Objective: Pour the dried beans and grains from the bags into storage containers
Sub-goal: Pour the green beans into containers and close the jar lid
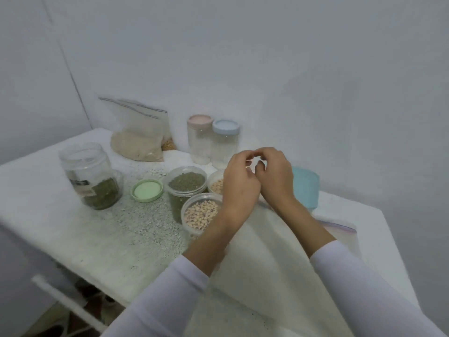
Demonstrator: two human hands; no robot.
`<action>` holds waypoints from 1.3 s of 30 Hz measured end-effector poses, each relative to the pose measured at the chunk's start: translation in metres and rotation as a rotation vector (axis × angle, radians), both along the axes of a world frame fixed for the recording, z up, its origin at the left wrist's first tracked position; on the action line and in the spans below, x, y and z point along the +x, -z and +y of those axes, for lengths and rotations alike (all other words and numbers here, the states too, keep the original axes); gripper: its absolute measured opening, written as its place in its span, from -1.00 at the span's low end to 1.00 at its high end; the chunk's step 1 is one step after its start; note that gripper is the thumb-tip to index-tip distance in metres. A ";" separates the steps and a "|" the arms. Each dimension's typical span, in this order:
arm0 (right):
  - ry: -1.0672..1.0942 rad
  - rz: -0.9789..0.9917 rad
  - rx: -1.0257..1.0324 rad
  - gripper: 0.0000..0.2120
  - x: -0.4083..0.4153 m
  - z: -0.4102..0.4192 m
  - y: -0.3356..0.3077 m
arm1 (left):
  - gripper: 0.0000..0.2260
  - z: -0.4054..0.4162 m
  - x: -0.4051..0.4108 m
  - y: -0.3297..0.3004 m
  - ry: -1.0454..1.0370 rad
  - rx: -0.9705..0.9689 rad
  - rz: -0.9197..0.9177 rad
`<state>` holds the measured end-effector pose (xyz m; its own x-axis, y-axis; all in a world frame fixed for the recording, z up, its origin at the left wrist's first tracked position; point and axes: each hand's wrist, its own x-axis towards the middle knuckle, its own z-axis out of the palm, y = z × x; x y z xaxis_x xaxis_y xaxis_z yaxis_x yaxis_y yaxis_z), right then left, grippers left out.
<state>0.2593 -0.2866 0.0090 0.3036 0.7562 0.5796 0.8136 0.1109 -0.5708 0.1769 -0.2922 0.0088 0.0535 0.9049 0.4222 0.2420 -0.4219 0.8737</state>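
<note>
Left hand (239,183) and right hand (274,177) raised together, fingers curled, grip unclear, open containers (201,215) upright

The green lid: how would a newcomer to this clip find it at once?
Start at the big glass jar of green contents on the left of the white table. Just right of it, the green lid lies flat beside the open container of green beans. It is the only loose lid; the pink and blue ones cap jars.
</note>
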 end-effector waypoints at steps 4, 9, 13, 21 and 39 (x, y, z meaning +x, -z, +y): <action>-0.267 -0.084 -0.058 -0.69 -0.072 0.030 -0.034 | -0.71 0.021 -0.083 -0.027 -0.150 0.112 -0.050; -0.588 -0.378 -0.337 -0.70 -0.174 0.096 -0.039 | -0.73 0.072 -0.219 -0.035 -0.411 0.154 0.063; -0.639 -0.526 -0.640 -0.64 -0.238 0.148 -0.003 | -0.75 0.114 -0.315 -0.034 -0.501 0.098 0.144; -0.383 -0.576 -1.093 -0.01 -0.266 0.202 0.076 | -0.77 0.177 -0.381 -0.003 -0.164 -0.142 0.158; -0.841 1.164 -0.246 -0.24 -0.310 0.198 0.022 | -0.46 0.202 -0.370 0.039 0.051 -0.311 -0.295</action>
<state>-0.0510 -0.0882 -0.0127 -0.0718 0.9857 0.1524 -0.3673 0.1160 -0.9228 -0.1934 -0.0906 -0.0298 0.0195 0.9909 0.1332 -0.0514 -0.1321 0.9899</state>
